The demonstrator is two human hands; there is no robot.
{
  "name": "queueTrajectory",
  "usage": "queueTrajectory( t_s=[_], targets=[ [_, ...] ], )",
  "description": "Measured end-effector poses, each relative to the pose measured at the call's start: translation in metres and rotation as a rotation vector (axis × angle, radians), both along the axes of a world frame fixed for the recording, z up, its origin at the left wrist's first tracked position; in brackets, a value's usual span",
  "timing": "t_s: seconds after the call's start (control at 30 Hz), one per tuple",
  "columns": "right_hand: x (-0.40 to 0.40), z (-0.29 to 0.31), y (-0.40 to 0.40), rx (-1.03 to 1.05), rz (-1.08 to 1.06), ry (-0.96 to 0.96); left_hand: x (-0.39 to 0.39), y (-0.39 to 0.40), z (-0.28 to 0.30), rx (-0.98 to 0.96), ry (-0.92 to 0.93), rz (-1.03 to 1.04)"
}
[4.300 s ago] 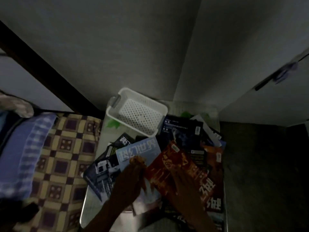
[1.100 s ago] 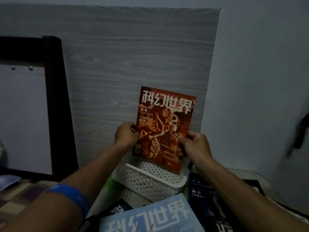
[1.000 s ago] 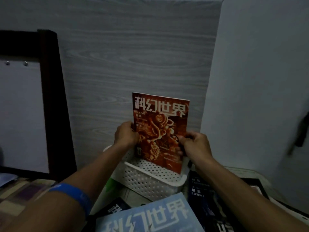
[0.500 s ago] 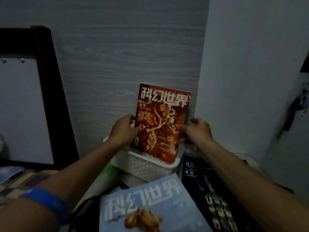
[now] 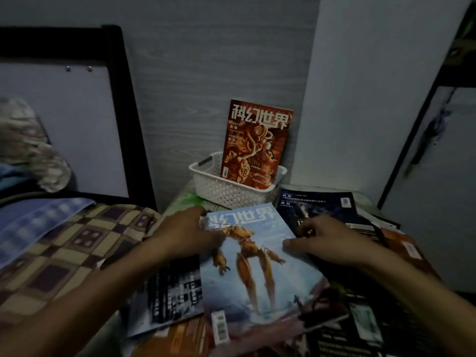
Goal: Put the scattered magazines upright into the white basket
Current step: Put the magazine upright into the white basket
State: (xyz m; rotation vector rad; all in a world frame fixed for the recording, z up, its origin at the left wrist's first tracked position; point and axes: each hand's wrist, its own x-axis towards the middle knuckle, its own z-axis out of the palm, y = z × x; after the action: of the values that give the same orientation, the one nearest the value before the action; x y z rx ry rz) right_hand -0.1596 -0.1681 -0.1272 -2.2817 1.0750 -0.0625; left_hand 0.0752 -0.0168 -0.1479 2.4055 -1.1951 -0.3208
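A red magazine (image 5: pixel 256 143) stands upright in the white basket (image 5: pixel 226 191), leaning on the grey wood-grain wall. In front of the basket a light blue magazine (image 5: pixel 255 264) with an orange figure lies on top of the pile. My left hand (image 5: pixel 188 234) rests on its left edge near the top corner, fingers spread. My right hand (image 5: pixel 324 240) lies on its right edge, thumb on the cover. Neither hand has lifted it. Several more magazines lie around it, among them a dark blue one (image 5: pixel 319 207) and a black-and-white one (image 5: pixel 170 292).
A bed with a checked cover (image 5: pixel 72 243) and a blue pillow (image 5: pixel 31 222) lies to the left. A dark bed frame post (image 5: pixel 128 112) stands behind it. A pale wall (image 5: pixel 373 99) rises to the right of the basket.
Both hands let go of the red magazine, which now stands in the basket. They came down to the light blue magazine on the pile.
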Motion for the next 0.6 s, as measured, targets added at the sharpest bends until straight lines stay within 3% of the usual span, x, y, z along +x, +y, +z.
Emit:
queueTrajectory(
  t_s=[0.1, 0.13, 0.27, 0.37, 0.5, 0.6],
  targets=[
    [0.004, -0.002, 0.020, 0.117, -0.091, -0.089, -0.026, 0.008, 0.005, -0.486, 0.776, 0.183],
    [0.004, -0.004, 0.026, 0.140, -0.108, -0.131, -0.032, 0.012, 0.005, -0.565, 0.874, 0.195],
    [-0.003, -0.006, 0.040, 0.262, -0.197, -0.340, -0.047, 0.033, 0.014, -0.746, 0.900, -0.018],
    [-0.007, 0.014, 0.042, 0.437, -0.191, -0.700, -0.043, 0.045, 0.043, -0.931, 0.844, -0.243],
    [-0.007, 0.060, 0.043, 0.254, -0.040, -1.007, -0.026, 0.048, 0.085, -1.156, 0.594, -0.399],
    [-0.001, 0.065, 0.049, 0.069, -0.015, -0.967, -0.012, 0.046, 0.081, -1.118, 0.455, -0.357]
  ],
)
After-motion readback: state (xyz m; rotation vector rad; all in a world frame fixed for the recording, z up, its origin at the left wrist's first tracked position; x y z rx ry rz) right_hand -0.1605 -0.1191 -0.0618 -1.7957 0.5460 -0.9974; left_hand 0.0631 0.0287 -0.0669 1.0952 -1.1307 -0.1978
